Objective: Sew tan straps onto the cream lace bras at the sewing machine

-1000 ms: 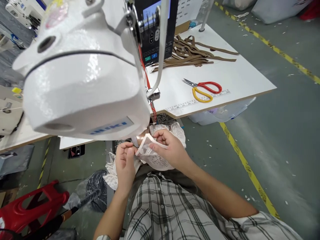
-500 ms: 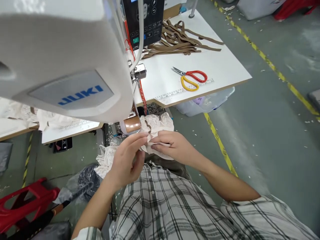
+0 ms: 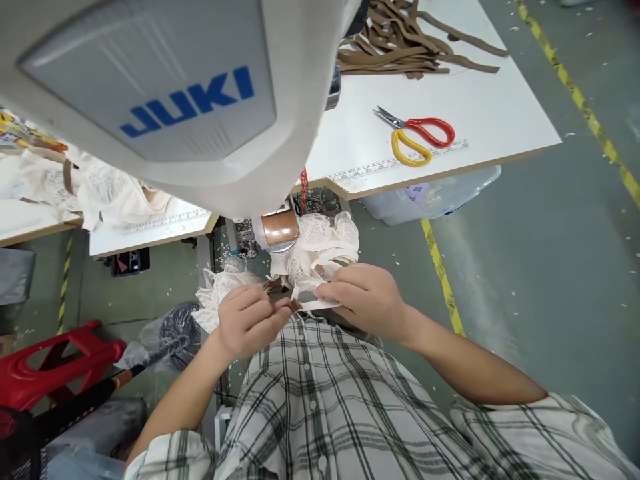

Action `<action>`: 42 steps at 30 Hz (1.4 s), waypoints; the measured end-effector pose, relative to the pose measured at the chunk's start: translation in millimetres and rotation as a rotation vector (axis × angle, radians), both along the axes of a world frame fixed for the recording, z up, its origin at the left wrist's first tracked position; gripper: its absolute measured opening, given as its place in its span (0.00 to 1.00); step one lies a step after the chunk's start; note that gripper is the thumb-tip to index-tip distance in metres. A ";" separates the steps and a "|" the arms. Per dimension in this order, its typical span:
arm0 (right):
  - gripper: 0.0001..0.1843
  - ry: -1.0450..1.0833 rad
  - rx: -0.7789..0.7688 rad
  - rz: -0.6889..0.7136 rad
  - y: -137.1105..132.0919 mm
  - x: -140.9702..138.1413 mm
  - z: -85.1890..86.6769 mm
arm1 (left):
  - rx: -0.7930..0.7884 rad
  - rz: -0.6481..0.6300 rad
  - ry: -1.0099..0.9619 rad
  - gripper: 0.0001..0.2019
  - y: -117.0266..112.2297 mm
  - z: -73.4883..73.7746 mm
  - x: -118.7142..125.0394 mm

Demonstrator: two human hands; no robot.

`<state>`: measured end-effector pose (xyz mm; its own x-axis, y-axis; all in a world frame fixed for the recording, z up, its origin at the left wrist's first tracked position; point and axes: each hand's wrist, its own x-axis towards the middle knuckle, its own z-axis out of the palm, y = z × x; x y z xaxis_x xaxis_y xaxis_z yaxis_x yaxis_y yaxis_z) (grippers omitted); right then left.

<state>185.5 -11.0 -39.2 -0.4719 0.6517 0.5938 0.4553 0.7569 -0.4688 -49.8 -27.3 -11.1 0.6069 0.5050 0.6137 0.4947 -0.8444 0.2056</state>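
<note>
A cream lace garment (image 3: 320, 243) is bunched below the sewing machine's cylinder arm (image 3: 278, 228), just in front of my chest. My left hand (image 3: 247, 320) is closed, pinching a brown strap end and the lace edge between thumb and fingers. My right hand (image 3: 365, 297) is closed on the same lace edge, holding a flat pale band a few centimetres to the right. The two hands nearly touch. The big white JUKI sewing machine head (image 3: 175, 100) fills the upper left and hides the needle area.
On the white table (image 3: 500, 127) lie red-and-yellow scissors (image 3: 417, 133), a printed ruler along the edge and a pile of brown straps (image 3: 400, 40). More lace pieces (image 3: 110, 190) lie at left. A clear plastic bin (image 3: 435, 197) sits under the table; red plastic stool (image 3: 50, 367) at lower left.
The camera has tipped down and closer to the machine. My left hand curled from reaching fingers into a pinch on the strap and lace. My right hand kept its hold on the lace.
</note>
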 end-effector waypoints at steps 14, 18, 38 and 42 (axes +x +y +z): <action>0.08 -0.021 -0.052 0.021 1.1 -7.5 -2.0 | -0.127 0.014 -0.062 0.11 -3.5 -10.3 -8.1; 0.07 0.012 -0.059 0.004 2.1 -10.1 -4.1 | -0.631 0.154 -0.235 0.06 -13.5 -11.7 -0.7; 0.11 0.159 -0.145 -0.092 -3.9 -25.7 -11.2 | -1.563 0.241 -1.053 0.10 -27.7 -13.2 24.7; 0.09 0.202 -0.180 -0.098 -8.8 -33.7 -13.4 | -1.558 0.258 -1.124 0.09 -29.3 -18.0 23.8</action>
<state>151.8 -19.7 -52.6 -0.2849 0.7918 0.5402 0.4059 0.6102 -0.6804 -26.0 -56.6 -29.1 0.1509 0.9051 -0.3974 -0.3144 0.4251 0.8488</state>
